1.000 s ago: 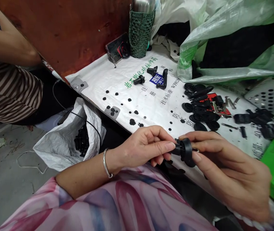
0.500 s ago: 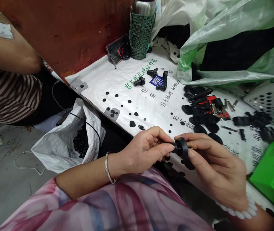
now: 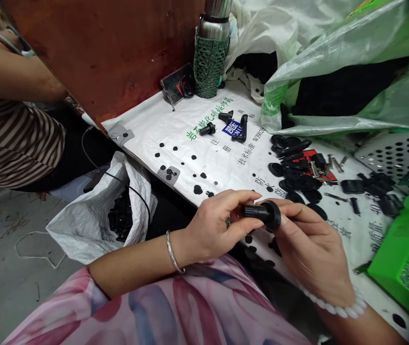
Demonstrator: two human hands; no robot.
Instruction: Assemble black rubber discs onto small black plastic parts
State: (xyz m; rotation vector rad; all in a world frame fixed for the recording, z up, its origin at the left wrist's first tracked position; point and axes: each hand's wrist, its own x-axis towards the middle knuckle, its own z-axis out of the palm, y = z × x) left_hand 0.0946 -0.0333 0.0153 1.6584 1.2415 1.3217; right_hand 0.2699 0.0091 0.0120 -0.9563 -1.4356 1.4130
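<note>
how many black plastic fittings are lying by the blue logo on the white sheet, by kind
short straight fitting: 1
short angled fitting: 1
long angled fitting: 1
total: 3

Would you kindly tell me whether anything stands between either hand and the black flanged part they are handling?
Nothing visible does. The left hand grips the stem of the black flanged part and the right hand touches its disc directly.
</note>
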